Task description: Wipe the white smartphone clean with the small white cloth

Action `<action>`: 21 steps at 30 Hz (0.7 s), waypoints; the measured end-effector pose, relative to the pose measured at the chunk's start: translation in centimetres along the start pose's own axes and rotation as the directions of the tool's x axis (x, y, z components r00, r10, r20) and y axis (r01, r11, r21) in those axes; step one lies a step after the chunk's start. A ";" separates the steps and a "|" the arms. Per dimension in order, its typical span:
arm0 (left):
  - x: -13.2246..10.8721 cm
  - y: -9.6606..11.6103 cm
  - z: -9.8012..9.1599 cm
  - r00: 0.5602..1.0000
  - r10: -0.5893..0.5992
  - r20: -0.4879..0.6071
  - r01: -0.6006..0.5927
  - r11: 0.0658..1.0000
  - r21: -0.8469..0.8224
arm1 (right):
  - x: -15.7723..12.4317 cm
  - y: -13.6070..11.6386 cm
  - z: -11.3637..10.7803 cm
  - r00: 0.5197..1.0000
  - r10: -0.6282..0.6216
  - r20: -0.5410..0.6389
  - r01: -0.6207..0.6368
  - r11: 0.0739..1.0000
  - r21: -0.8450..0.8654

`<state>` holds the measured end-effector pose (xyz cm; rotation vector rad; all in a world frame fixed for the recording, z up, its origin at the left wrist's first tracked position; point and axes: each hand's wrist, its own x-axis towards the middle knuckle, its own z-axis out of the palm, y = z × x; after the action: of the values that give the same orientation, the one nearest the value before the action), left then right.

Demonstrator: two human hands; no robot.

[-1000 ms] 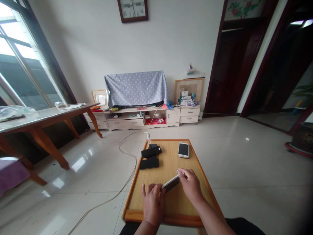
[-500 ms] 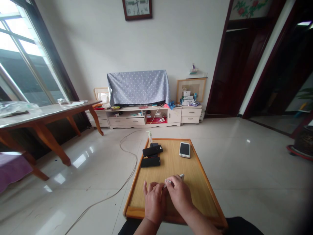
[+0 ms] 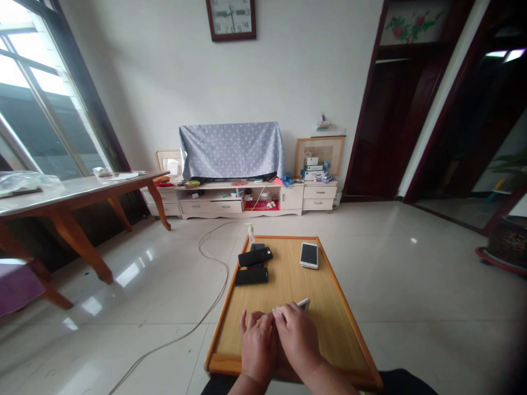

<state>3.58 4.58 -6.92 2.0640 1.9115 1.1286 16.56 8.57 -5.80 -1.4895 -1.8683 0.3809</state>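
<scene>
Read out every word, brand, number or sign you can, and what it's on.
"8 7 6 5 4" on the wall clock; the rest blurred or cut off.
Too small: any print on the stacked boxes, pump bottle, or pale patch on one black phone.
No legible words.

Left hand (image 3: 259,341) holds tilted smartphone (image 3: 305,303), right hand (image 3: 297,332) across it, over wooden counter (image 3: 284,277); black smartphones (image 3: 251,277) left, white-framed smartphone (image 3: 309,254) right, pump bottle (image 3: 251,233) near far-left corner.

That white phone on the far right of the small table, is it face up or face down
Face up: the white phone shows its dark screen.
</scene>
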 end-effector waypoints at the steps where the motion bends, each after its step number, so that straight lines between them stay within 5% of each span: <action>1: 0.0 0.0 0.0 1.000 0.002 0.003 -0.002 1.000 0.000 | -0.2 -0.2 0.1 1.000 -0.004 0.007 0.004 1.000 0.004; 10: 0.1 0.0 0.1 1.000 -0.009 0.019 0.008 0.999 0.035 | 3.7 6.3 -3.5 0.974 0.206 -0.096 -0.211 0.977 -0.040; 18: 0.0 0.0 0.0 1.000 0.019 0.019 -0.020 1.000 0.017 | 0.4 0.7 -0.5 1.000 0.010 0.011 -0.010 0.999 -0.049; 21: 0.1 0.1 0.0 1.000 0.008 0.010 -0.008 1.000 0.015 | 0.1 0.3 -0.4 1.000 0.000 0.022 0.000 1.000 -0.019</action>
<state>3.64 4.62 -6.83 2.0831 1.9148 1.1072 17.04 8.73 -5.69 -1.5035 -1.8938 0.3814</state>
